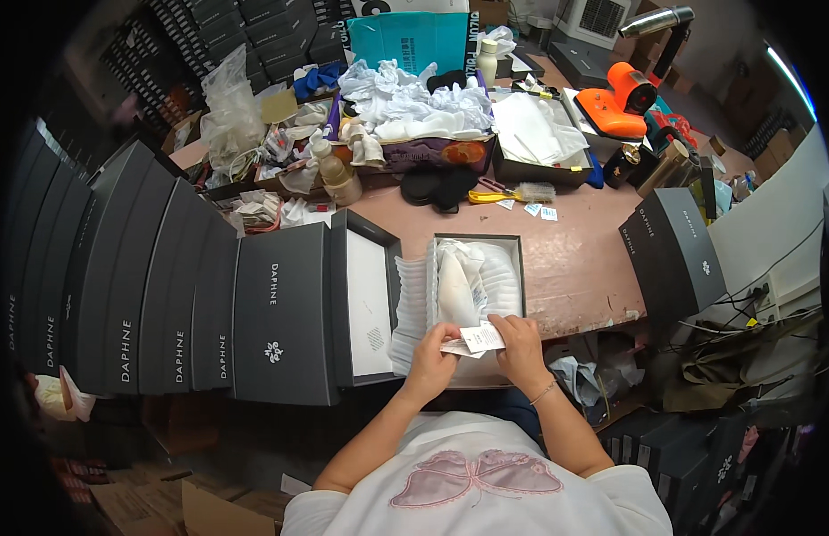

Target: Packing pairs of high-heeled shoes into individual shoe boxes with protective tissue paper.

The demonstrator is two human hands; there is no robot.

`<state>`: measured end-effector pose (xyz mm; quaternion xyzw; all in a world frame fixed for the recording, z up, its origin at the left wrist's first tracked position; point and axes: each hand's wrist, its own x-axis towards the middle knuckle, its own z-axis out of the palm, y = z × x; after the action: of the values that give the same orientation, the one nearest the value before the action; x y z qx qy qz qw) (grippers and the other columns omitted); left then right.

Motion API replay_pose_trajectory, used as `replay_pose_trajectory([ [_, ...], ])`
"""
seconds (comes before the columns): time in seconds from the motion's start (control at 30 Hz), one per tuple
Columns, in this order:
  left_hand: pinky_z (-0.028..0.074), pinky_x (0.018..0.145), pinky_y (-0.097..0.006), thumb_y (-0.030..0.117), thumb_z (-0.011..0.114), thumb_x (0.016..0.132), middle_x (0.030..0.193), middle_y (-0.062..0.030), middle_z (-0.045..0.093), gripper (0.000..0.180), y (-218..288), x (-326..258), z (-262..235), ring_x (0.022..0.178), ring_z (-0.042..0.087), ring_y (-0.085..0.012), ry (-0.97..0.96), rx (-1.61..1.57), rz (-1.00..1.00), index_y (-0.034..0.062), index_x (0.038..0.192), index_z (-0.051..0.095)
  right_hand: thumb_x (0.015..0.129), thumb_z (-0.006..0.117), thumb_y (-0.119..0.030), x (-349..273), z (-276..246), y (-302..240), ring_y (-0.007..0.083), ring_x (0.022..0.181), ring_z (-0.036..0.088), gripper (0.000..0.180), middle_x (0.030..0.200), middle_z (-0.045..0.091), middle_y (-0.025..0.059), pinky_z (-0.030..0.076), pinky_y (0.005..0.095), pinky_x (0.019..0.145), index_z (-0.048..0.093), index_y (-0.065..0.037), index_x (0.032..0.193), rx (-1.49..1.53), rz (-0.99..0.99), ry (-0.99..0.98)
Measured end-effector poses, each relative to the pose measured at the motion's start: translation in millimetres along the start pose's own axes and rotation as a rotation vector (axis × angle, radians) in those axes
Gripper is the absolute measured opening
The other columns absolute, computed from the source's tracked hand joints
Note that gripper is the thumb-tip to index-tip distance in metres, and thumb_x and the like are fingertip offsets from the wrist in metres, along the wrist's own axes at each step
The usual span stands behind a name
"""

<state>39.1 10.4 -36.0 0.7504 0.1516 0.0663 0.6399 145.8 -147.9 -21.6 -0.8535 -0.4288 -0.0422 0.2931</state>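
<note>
**Black boxes, white paper, one orange spot**

The open shoe box is the landmark: black outside, lined with white tissue around a cream shoe. At its near edge a white printed tag sits between the left hand and right hand. Left of the box, its black lid shows a white inside, then a row of matte black boxes with small white markings. The table under it is dusty pink. Beyond the box lie white rags, a yellow-handled brush, a teal carton and, far right, a bright orange tool.
</note>
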Motion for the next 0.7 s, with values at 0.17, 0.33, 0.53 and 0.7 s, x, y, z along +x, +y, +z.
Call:
replay_pose_trajectory([
  [0.17,0.050,0.090,-0.039,0.005,0.064,0.086,0.129,-0.0040,0.049,0.069,-0.7,-22.2,23.3,0.120,0.049,-0.0178,-0.050,-0.943,-0.281,0.0176,0.145,0.031,0.072,0.062,-0.006,4.0,13.1,-25.1,0.0293,0.086,0.058,0.038,0.089,0.060,0.0099,0.040,0.0395,0.077,0.061,-0.005,0.110,0.063,-0.047,-0.088],
  [0.33,0.056,0.082,-0.037,0.016,0.068,0.088,0.114,-0.0056,0.057,0.049,-12.7,-23.3,20.6,0.102,0.060,-0.0180,0.145,-0.920,-0.380,0.0126,0.131,0.044,0.078,0.065,-0.015,-0.3,-3.4,-28.5,0.0351,0.086,0.059,0.042,0.094,0.059,0.0146,0.046,0.0445,0.079,0.052,0.001,0.114,0.310,-0.031,-0.192],
  [0.53,0.059,0.070,-0.032,0.017,0.064,0.091,0.097,-0.0087,0.063,0.027,10.3,-18.4,-4.7,0.079,0.067,-0.0201,0.213,-0.971,-0.289,0.0002,0.111,0.056,0.078,0.069,-0.026,-31.6,46.4,0.0,0.0383,0.080,0.063,0.048,0.087,0.063,0.0191,0.051,0.0462,0.073,0.050,0.001,0.112,-0.094,0.090,-0.403],
  [0.7,0.058,0.064,-0.030,0.021,0.059,0.093,0.100,-0.0096,0.063,0.030,27.3,-22.6,-21.1,0.077,0.067,-0.0203,0.355,-0.833,-0.155,0.0008,0.114,0.055,0.077,0.066,-0.029,6.4,49.5,19.0,0.0396,0.074,0.065,0.038,0.078,0.065,0.0217,0.051,0.0452,0.070,0.062,0.002,0.099,0.150,0.159,-0.406],
])
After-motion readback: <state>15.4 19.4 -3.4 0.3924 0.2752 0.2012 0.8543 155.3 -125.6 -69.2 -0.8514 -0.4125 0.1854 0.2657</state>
